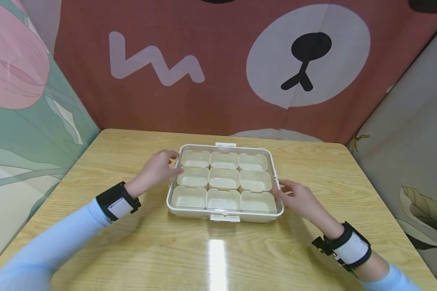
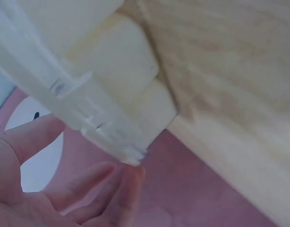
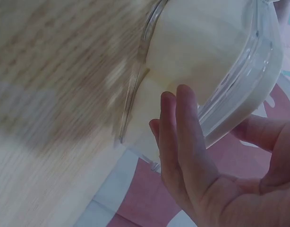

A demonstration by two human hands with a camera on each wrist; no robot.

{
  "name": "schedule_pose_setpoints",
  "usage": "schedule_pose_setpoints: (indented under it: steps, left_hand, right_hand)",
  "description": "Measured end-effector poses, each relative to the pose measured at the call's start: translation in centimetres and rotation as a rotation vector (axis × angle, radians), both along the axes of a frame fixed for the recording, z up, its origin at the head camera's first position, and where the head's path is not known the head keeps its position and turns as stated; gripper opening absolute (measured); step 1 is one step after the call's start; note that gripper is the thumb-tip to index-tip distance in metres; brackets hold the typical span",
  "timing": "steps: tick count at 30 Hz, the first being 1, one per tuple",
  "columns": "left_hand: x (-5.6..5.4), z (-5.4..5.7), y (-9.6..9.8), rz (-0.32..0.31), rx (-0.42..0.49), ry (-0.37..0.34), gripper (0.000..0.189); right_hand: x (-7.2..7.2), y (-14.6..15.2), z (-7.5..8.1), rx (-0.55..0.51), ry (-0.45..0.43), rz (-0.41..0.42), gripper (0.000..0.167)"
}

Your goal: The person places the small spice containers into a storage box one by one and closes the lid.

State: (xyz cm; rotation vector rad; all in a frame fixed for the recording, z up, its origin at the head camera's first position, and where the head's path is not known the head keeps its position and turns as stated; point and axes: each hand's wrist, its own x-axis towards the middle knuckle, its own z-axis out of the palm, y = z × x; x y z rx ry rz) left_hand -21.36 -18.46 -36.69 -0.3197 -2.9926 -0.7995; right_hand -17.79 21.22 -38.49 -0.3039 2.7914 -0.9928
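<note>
A storage box [image 1: 223, 215] with a white rim, clear walls and white clips sits on the wooden table, with several cream inner compartments [image 1: 223, 178] in rows. At its left side, my left hand [image 1: 156, 169] grips the edge, thumb over the rim and fingers by the side clip [image 2: 102, 123]. My right hand [image 1: 298, 198] holds the opposite side. In the right wrist view, its fingers [image 3: 187, 137] lie along the clear wall and its thumb [image 3: 258, 132] is at the white rim. No contents show in the compartments.
The wooden table [image 1: 160, 254] extends around the box, with a bright light reflection [image 1: 217, 262] in front. A red cloth [image 1: 218, 109] with a bear face hangs behind the table. Patterned cloths [image 1: 18, 137] stand at both sides.
</note>
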Motion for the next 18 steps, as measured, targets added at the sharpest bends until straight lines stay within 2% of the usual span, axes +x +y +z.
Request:
schedule_pose_setpoints:
  steps: [4,9,12,15,18]
  left_hand:
    - [-0.8,0.8,1.1,-0.063,-0.053,0.068,0.055]
    - [-2.2,1.3,2.7,-0.191,-0.132,0.120,0.049]
    - [-3.0,1.4,3.7,-0.242,-0.158,0.100,0.054]
    - [-3.7,1.6,4.5,-0.289,-0.186,0.059,0.058]
    - [-4.2,2.0,5.3,-0.360,-0.217,0.038,0.059]
  right_hand:
    - [0.8,0.0,0.1,-0.016,-0.046,-0.002,0.063]
    - [2.1,-0.1,0.3,-0.085,-0.229,0.023,0.081]
    - [2.8,-0.2,0.5,-0.099,-0.300,0.034,0.087]
    - [3.3,-0.3,0.6,-0.099,-0.308,0.035,0.088]
    - [3.5,-0.4,0.6,-0.146,-0.329,0.033,0.085]
